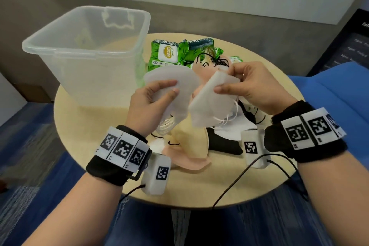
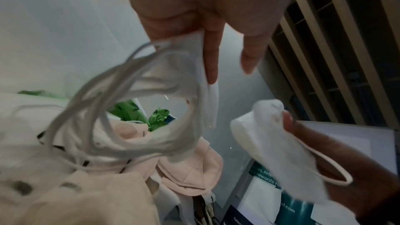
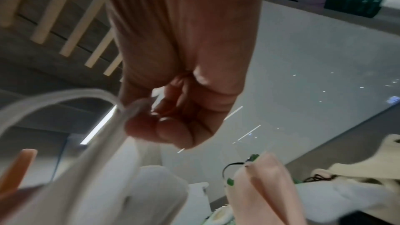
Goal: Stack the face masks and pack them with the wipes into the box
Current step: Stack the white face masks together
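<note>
My left hand [image 1: 159, 94] holds a stack of white face masks [image 1: 173, 80] above the table, thumb on top, their ear loops [image 2: 90, 102] dangling below. My right hand [image 1: 235, 84] pinches a single folded white mask [image 1: 211, 100] just right of that stack; the two do not touch. Under both hands lies a loose pile of masks [image 1: 185, 146] in pink, cream, black and white. Green wipes packs [image 1: 165, 54] sit at the back of the table. The clear plastic box [image 1: 89, 54] stands open and looks empty at the left.
The round wooden table [image 1: 249, 185] is small, and its front edge is near my wrists. A blue chair [image 1: 335, 94] is at the right and a dark sign stand [image 1: 347, 46] at the far right. Blue carpet surrounds the table.
</note>
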`<action>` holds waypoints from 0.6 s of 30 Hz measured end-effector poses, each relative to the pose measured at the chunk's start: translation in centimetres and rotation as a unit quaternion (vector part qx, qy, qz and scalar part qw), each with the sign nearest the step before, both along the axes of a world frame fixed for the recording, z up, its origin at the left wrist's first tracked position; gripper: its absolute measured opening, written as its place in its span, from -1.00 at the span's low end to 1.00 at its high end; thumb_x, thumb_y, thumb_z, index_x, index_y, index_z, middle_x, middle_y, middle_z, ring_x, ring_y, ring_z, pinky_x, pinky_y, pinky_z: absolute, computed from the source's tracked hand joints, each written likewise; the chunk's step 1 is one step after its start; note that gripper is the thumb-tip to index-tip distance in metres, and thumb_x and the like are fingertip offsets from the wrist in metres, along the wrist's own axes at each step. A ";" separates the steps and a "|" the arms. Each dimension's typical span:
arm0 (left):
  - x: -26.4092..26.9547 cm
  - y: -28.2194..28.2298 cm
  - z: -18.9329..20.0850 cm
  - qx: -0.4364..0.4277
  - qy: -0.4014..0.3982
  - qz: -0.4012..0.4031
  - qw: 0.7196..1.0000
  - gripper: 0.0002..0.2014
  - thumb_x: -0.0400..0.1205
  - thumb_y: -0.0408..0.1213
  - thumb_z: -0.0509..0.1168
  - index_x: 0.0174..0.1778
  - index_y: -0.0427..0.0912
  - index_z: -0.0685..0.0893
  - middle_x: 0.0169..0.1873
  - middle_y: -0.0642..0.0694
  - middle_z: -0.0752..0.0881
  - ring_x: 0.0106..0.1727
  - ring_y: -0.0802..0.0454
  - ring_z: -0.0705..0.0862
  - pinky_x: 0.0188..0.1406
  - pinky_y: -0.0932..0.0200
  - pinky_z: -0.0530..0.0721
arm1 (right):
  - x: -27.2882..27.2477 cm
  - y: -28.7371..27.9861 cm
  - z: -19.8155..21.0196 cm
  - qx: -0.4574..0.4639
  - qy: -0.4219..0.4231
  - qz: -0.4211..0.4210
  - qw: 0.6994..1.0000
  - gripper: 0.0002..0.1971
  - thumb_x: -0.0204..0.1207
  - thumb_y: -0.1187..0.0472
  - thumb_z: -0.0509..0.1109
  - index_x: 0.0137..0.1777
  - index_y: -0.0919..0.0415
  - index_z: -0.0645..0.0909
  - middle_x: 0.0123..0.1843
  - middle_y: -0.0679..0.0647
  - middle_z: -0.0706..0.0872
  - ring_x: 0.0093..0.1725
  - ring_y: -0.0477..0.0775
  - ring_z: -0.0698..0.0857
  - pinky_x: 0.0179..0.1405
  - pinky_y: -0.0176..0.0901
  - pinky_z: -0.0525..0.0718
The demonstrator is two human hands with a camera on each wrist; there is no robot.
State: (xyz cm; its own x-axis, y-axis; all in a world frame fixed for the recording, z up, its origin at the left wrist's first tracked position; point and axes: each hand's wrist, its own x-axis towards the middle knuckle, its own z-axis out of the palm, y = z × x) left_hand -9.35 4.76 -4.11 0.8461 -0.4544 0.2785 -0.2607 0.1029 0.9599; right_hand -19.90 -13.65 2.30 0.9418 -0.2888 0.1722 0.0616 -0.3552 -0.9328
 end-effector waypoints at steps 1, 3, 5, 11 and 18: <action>-0.1 0.0 0.1 0.005 0.002 -0.015 1.000 -0.70 0.34 -0.03 0.49 -0.02 0.10 0.74 0.01 0.05 0.77 0.09 0.19 0.70 0.15 0.20 0.60 | 0.2 0.5 0.2 -0.013 0.023 0.030 0.999 -0.83 0.23 0.40 0.55 -0.34 0.34 0.57 -0.45 -0.04 0.71 -0.43 -0.10 0.68 -0.41 -0.28 0.65; -0.6 0.1 0.3 0.024 -0.015 -0.058 0.998 -0.55 0.19 0.12 0.52 0.00 0.15 0.73 0.05 0.06 0.77 0.15 0.12 0.70 0.21 0.10 0.63 | 0.8 1.5 0.6 -0.039 0.058 0.066 0.995 -0.81 0.22 0.35 0.57 -0.32 0.40 0.59 -0.39 0.08 0.68 -0.41 -0.08 0.65 -0.41 -0.30 0.62; -1.4 -0.1 0.5 0.040 -0.050 -0.093 0.994 -0.53 0.15 0.10 0.53 -0.02 0.12 0.73 -0.05 0.07 0.80 0.04 0.13 0.75 0.04 0.17 0.71 | 1.3 2.4 0.7 -0.046 0.061 0.070 0.995 -0.79 0.26 0.37 0.57 -0.36 0.28 0.54 -0.46 0.04 0.62 -0.49 -0.12 0.57 -0.52 -0.36 0.51; -1.7 -0.8 0.5 -0.064 0.002 -0.034 0.997 -0.88 0.51 -0.44 0.41 -0.19 -0.12 0.76 -0.39 0.13 0.80 -0.31 0.23 0.72 -0.29 0.30 0.67 | 2.0 3.1 -0.5 0.068 0.009 0.047 0.997 -0.76 0.28 0.31 0.52 -0.11 0.17 0.55 -0.34 0.06 0.66 -0.37 0.06 0.61 -0.44 -0.17 0.62; -1.2 -1.0 0.3 -0.118 0.037 0.008 0.992 -0.93 0.49 -0.37 0.45 -0.20 -0.11 0.77 -0.30 0.04 0.82 -0.19 0.00 0.77 -0.17 0.10 0.74 | 1.7 3.7 -1.4 0.007 -0.040 -0.007 0.999 -0.84 0.49 0.41 0.39 -0.23 0.15 0.65 -0.41 -0.17 0.65 -0.45 -0.28 0.56 -0.42 -0.47 0.53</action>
State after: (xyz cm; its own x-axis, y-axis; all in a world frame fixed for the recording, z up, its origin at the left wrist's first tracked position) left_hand -10.51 3.72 -3.81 0.8751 -0.3703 0.3117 -0.1932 0.3232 0.9264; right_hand -18.16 -9.94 0.88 0.9208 -0.3046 0.2435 0.1322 -0.3437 -0.9297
